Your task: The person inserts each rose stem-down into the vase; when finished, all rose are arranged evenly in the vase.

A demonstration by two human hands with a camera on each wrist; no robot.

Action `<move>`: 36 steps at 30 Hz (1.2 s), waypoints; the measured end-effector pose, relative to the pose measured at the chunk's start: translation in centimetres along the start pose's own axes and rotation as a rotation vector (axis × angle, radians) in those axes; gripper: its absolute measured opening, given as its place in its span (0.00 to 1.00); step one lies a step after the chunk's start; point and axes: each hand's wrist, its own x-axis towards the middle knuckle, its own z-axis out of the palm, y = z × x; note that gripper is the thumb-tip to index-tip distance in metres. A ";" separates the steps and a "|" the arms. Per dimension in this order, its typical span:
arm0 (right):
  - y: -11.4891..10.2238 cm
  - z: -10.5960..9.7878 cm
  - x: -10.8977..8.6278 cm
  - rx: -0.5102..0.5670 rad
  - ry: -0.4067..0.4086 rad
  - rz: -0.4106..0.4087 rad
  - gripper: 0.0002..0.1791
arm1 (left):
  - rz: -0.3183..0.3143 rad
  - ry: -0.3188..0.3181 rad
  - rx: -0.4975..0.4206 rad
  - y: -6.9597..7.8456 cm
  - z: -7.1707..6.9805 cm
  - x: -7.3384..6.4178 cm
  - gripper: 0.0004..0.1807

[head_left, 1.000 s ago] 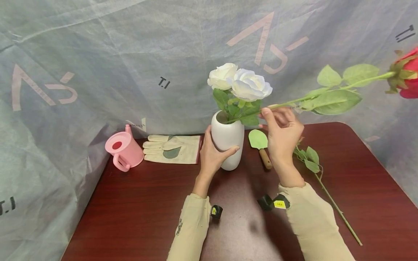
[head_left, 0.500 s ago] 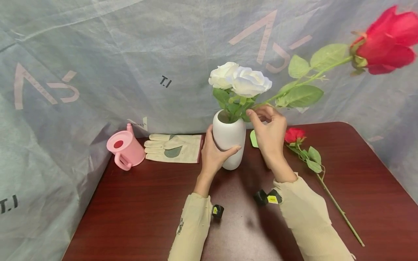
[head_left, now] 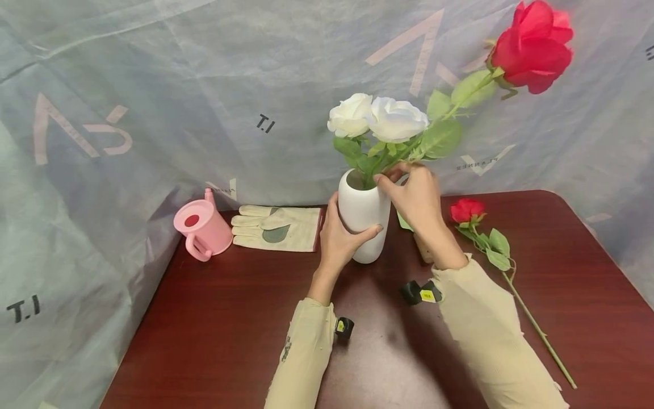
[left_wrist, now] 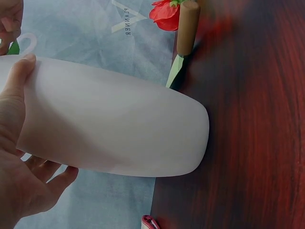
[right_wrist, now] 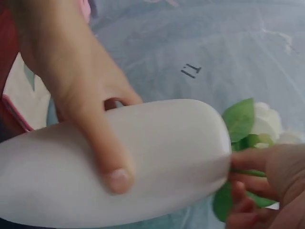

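My left hand (head_left: 339, 236) grips the side of a white vase (head_left: 364, 218) that stands upright on the table, its thumb across the front. Two white roses (head_left: 395, 119) with green leaves rise from the mouth. At the rim my right hand (head_left: 416, 196) pinches the stem of a red rose (head_left: 533, 48), whose bloom leans far up to the right. The stem's lower end is hidden by the fingers and the vase. In the right wrist view the right fingertips (right_wrist: 248, 160) are at the rim of the vase (right_wrist: 167, 157).
A second red rose (head_left: 467, 210) lies on the right of the dark red table (head_left: 230, 329). Behind the right hand, a green-bladed trowel (left_wrist: 188, 28) is partly hidden. A pink watering can (head_left: 203, 230) and a work glove (head_left: 278, 228) sit to the left. Grey cloth (head_left: 204, 85) hangs behind.
My right hand has moved left and down to the vase's rim, bringing the red rose with it. Its bloom has swung up and left. The left hand keeps holding the vase.
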 end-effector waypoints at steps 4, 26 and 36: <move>0.3 -1.0 -0.3 0.040 -0.105 0.025 0.17 | 0.007 -0.001 -0.010 0.1 0.1 0.0 0.55; 2.0 -2.3 -1.7 0.343 0.055 0.166 0.11 | 0.029 0.032 0.009 0.1 0.3 0.2 0.55; 0.3 -3.7 -1.1 0.932 0.480 -0.001 0.05 | 0.013 0.043 0.035 0.1 0.2 0.1 0.55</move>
